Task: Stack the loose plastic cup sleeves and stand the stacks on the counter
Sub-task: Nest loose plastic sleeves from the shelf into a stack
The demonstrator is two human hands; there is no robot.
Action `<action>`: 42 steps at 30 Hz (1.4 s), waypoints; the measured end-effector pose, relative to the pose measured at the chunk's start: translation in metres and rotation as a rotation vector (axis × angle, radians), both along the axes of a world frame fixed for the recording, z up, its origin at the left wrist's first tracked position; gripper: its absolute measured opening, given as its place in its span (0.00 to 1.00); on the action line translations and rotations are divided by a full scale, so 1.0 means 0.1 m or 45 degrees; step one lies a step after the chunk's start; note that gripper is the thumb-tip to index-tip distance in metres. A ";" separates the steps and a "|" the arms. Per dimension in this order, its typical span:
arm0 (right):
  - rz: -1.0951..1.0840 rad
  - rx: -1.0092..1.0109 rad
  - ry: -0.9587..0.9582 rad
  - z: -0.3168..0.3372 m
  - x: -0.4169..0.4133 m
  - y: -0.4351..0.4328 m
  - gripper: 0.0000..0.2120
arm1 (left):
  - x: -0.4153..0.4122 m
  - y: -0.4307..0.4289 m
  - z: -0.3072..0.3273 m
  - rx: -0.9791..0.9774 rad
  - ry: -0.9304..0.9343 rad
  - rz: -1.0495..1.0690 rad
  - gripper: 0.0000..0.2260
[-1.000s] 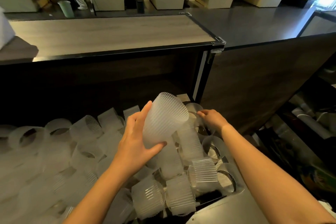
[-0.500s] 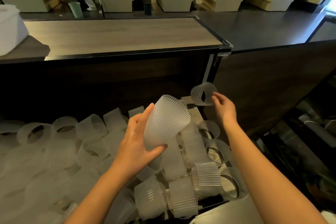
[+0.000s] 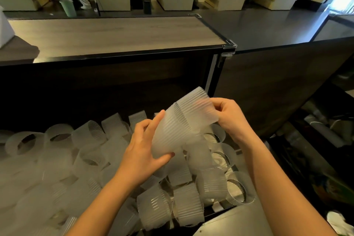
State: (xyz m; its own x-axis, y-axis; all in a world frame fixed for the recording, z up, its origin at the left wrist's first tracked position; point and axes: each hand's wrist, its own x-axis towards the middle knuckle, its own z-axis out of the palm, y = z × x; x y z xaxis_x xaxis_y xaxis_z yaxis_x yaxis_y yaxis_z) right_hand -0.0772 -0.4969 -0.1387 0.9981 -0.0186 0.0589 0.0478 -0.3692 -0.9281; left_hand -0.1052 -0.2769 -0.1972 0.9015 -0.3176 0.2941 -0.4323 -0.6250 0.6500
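Counter [image 3: 115, 32] has no stack on it yet; loose pile [image 3: 80, 159] sits below. Stack [image 3: 170, 140] is midair over the pile, left hand [image 3: 141, 157] curled round its base. Right hand [image 3: 231, 119], apart a moment ago, now pinches the new sleeve [image 3: 195, 107] onto the stack's top, so one more is nesting

Both bare forearms rise from the lower edge and converge at mid-frame; the left hand [image 3: 145, 149] is turned palm inward, thumb curled under and fingers laid along the side of a translucent ribbed plastic sleeve stack [image 3: 170, 140], which it grips; its index finger is straight and points upward. The right hand [image 3: 230, 119], wrist bent inward, pinches the topmost frosted ribbed sleeve [image 3: 197, 109] between thumb and curled fingers.
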 end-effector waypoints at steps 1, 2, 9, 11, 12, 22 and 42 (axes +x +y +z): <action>0.002 -0.121 -0.024 0.01 -0.01 0.01 0.11 | 0.00 0.01 -0.01 0.031 -0.001 0.004 0.49; 0.015 -0.236 -0.041 0.03 -0.02 0.04 0.13 | -0.01 0.01 -0.01 0.064 -0.001 0.005 0.49; 0.138 -0.582 -0.220 -0.05 -0.10 0.21 0.12 | 0.00 0.01 0.00 0.042 0.022 0.009 0.48; 0.132 -0.298 -0.153 -0.11 -0.06 0.12 0.12 | 0.00 0.01 0.01 0.029 0.032 0.009 0.48; 0.069 -0.102 -0.128 -0.17 -0.02 0.06 0.12 | 0.00 0.02 0.01 0.019 0.038 0.006 0.48; -0.364 -0.696 0.454 -1.31 0.23 -0.58 0.22 | -0.01 0.00 0.01 0.015 0.060 -0.019 0.46; -0.493 -0.847 0.571 -1.33 0.33 -0.58 0.16 | 0.04 -0.01 -0.01 0.038 0.041 -0.012 0.48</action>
